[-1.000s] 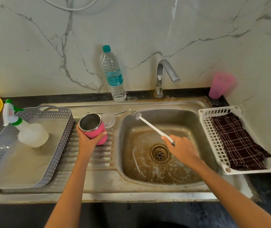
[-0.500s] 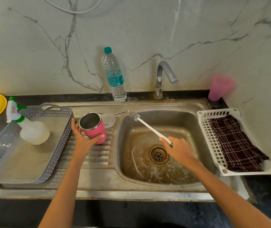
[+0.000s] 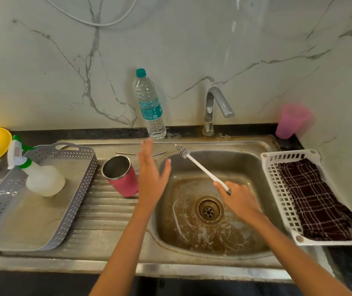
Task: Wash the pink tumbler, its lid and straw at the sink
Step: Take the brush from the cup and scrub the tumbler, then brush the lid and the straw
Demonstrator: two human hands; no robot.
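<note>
I record the left hand (image 3: 151, 178) with fingers straight and spread, holding nothing; it hovers just right of the pink tumbler (image 3: 120, 177); I cannot tell whether they touch; the tumbler stands upright, mouth open, on the drainboard (image 3: 106, 212) beside the sink basin (image 3: 192, 233). The right hand (image 3: 240, 202) has its fingers curled round the white handle of the bottle brush (image 3: 200, 167); its bristle head is raised over the basin's far corner. The left hand hides the middle of a thin metal straw (image 3: 126, 153) lying behind the tumbler; the teal label on the water bottle (image 3: 149, 103) is unreadable; the spray bottle (image 3: 42, 178) label likewise.
</note>
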